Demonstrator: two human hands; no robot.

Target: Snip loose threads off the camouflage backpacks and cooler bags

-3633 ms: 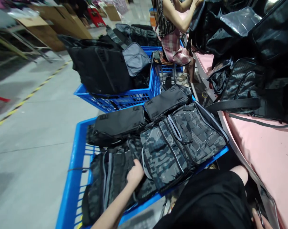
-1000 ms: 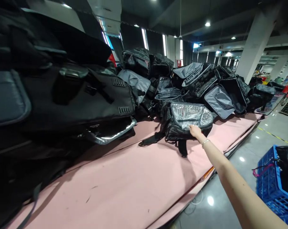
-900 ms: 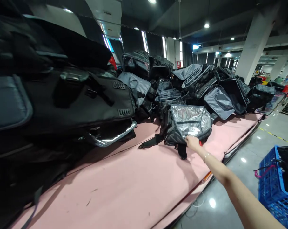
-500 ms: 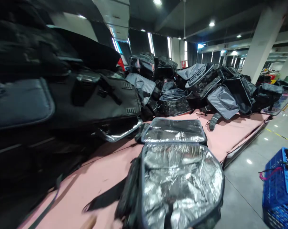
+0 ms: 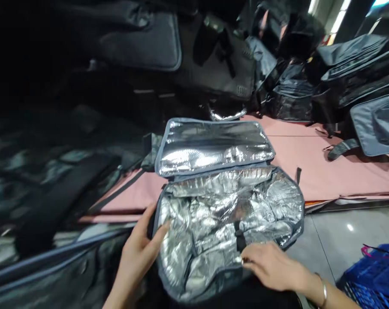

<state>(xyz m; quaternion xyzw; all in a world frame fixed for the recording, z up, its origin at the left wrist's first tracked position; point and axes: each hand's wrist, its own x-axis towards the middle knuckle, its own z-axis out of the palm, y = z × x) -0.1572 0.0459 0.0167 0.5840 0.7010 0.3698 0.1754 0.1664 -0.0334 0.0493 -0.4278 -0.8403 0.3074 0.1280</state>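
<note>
An insulated bag (image 5: 213, 214) with a crinkled silver foil lining lies in front of me, its foil-lined lid (image 5: 213, 146) folded back. My left hand (image 5: 144, 244) grips the bag's left rim, thumb over the lining and fingers outside. At the front rim, my right hand (image 5: 271, 264) has its fingers closed on the edge, right by a short black strap (image 5: 239, 236) inside the bag. Whether the fingertips also pinch the strap's end, I cannot tell. A bracelet circles the right wrist.
Dark bags (image 5: 213, 56) are piled behind and to the left. More bags with grey lids (image 5: 377, 124) sit on the pink tabletop (image 5: 313, 167) at right. A camouflage bag with a grey-blue edge (image 5: 62, 262) is close at lower left. A blue crate (image 5: 374, 274) stands on the floor.
My view has swung left and down. Both hands now show on the insulated bag's rim, which has turned and been pulled out wider; earlier only blurred fingertips showed at the bottom edge.
</note>
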